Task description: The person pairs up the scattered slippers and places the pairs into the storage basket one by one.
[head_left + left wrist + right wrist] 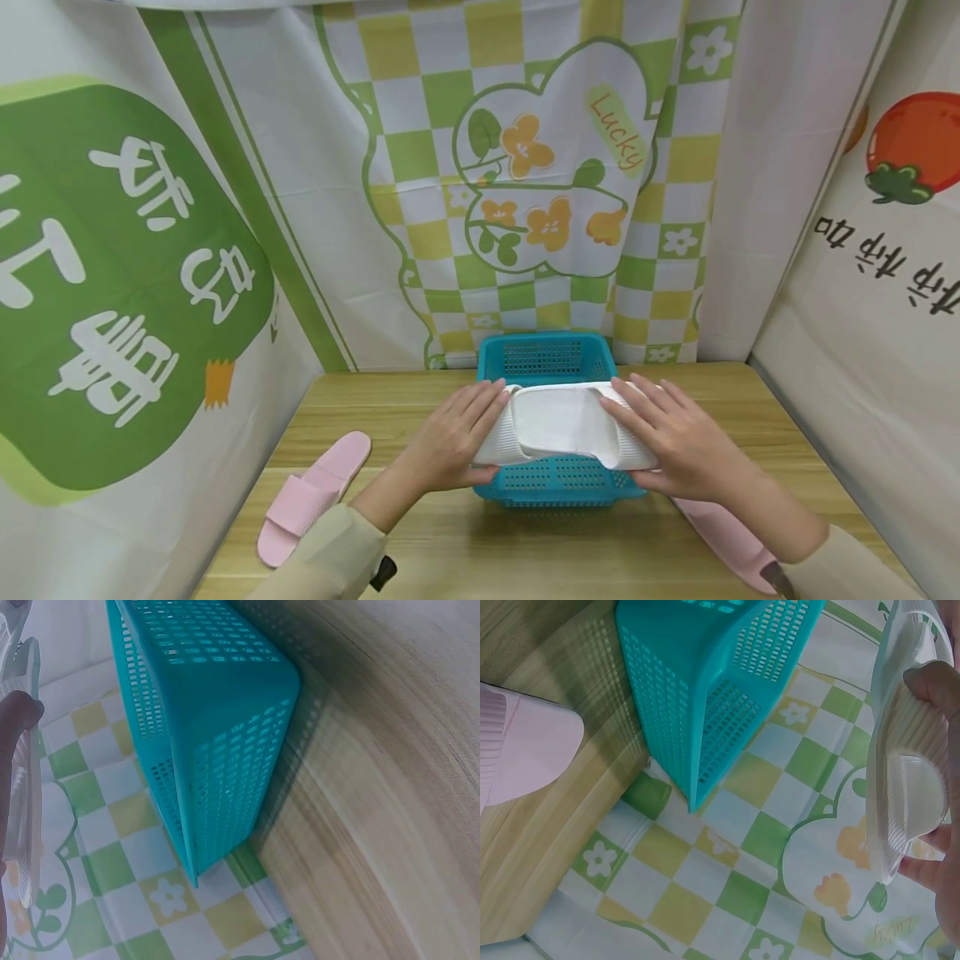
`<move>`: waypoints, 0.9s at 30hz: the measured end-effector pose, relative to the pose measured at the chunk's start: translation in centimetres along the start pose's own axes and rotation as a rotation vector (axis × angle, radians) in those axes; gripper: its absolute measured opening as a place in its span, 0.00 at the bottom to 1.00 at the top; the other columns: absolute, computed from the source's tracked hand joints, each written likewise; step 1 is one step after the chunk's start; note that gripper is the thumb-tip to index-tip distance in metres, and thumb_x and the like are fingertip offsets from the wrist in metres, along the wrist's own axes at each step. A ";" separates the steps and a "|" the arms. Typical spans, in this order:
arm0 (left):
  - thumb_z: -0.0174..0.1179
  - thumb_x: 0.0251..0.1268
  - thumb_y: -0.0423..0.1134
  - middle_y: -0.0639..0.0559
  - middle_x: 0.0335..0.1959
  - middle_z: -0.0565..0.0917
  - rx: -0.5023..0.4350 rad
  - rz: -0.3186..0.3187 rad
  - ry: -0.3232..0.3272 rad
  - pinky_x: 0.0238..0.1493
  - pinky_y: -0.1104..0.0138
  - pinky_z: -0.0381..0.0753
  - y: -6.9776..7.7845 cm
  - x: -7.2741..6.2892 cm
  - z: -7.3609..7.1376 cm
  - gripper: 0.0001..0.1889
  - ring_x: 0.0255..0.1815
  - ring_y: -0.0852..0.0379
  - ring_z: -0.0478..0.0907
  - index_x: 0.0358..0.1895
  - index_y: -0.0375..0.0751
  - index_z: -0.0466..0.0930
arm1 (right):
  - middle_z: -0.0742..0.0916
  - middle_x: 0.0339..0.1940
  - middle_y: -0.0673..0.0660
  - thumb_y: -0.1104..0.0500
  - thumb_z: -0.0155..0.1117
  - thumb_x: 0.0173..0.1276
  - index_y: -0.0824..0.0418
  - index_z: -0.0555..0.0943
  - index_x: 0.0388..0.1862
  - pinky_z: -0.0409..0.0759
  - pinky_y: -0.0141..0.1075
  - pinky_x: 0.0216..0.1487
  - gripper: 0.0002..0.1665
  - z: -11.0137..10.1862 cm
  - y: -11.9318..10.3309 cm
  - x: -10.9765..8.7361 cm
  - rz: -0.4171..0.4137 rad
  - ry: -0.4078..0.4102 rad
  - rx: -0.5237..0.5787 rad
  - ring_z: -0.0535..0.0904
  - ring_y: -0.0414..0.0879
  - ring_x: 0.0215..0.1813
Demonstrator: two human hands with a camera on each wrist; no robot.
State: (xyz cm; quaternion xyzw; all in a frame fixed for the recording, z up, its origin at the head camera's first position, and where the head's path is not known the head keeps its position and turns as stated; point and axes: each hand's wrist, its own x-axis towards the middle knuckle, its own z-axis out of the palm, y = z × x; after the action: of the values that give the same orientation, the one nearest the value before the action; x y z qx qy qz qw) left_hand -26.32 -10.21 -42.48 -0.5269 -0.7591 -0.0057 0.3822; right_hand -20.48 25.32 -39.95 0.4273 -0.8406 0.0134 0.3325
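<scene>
A pair of white ribbed-strap slippers (564, 421), laid together with a strap toward each end, is held level above the blue perforated basket (553, 482). My left hand (456, 435) grips the left end, fingers over the top and thumb below. At the right end, my right hand (681, 437) holds on in the same way. The right wrist view shows the white slippers (881, 817) edge-on, with the thumb pressed against them. Both slippers hang apart from the basket, whose inside is partly hidden beneath them.
On the wooden table (420, 542), a pink slipper (311, 500) lies at the left. Another pink slipper (723, 537) lies at the right, partly covered by my right forearm. Printed cloth walls (420, 117) stand behind and at both sides.
</scene>
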 end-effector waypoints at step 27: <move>0.71 0.37 0.61 0.34 0.67 0.68 -0.001 0.035 0.010 0.64 0.51 0.68 0.9 1.4 -0.1 0.56 0.66 0.40 0.67 0.68 0.26 0.62 | 0.73 0.68 0.66 0.42 0.82 0.29 0.61 0.65 0.72 0.74 0.62 0.53 0.68 0.0 -0.9 0.8 -0.033 0.006 0.004 0.71 0.66 0.63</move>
State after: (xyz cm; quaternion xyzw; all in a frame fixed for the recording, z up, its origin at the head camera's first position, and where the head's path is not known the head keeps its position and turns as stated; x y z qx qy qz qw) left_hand -25.81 -8.70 -41.94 -0.5403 -0.7478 -0.0022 0.3858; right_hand -20.14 24.14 -39.68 0.4417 -0.8324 0.0110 0.3345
